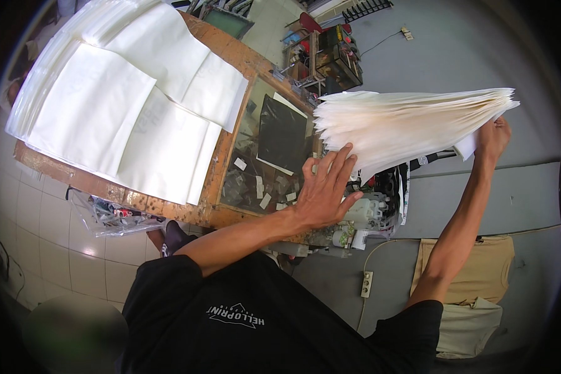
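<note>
A thick fanned stack of thin off-white sheets [411, 121] hangs in front of me, over the right end of the table. My right hand [493, 138] is closed round the stack's right end, its fingers partly hidden by the sheets. With fingers spread, my left hand [324, 196] reaches to the lower left edge of the stack, its fingertips touching or just short of it. Large piles of white sheets [168, 143] overlap on the left side of the table. Whether the sheets are paper or cloth is unclear.
The wooden table [227, 215] has a glass panel with a black sheet [283, 134] and small white labels [265, 201]. White plastic bottles [361, 212] crowd its right end. A cluttered shelf [336, 59] stands beyond. Beige shirts [467, 268] and a power strip [367, 284] are at lower right.
</note>
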`<state>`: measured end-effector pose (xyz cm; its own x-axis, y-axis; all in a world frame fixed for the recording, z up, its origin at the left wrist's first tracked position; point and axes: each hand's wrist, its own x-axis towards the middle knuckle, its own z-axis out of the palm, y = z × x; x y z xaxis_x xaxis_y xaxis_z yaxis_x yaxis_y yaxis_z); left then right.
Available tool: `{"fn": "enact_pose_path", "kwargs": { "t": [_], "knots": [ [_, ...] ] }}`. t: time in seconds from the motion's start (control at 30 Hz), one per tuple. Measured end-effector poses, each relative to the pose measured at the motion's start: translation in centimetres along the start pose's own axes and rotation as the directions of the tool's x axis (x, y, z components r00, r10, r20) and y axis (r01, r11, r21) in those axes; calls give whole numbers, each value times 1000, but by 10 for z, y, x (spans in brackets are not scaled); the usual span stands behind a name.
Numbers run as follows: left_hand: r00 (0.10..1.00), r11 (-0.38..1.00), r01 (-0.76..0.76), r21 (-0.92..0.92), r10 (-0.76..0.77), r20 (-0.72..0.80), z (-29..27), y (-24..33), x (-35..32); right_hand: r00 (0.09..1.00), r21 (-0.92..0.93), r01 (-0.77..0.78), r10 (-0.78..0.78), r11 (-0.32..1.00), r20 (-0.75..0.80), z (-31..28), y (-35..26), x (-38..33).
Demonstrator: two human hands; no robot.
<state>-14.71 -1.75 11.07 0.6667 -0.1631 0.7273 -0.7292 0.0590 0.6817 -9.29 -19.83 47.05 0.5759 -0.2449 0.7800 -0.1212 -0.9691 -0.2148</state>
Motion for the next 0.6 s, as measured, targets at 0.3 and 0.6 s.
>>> {"fn": "enact_pose_path", "kwargs": {
  "t": [0.3, 0.6],
  "knots": [
    [999, 999, 38, -31, -38, -19, -6, -5, 18, 1000, -75, 12, -12, 997, -2, 3, -13, -4],
    [1000, 1000, 14, 14, -14, -24, -1, 2, 7, 999, -162, -30, 23, 986, -45, 12, -27, -3]
  ]
}}
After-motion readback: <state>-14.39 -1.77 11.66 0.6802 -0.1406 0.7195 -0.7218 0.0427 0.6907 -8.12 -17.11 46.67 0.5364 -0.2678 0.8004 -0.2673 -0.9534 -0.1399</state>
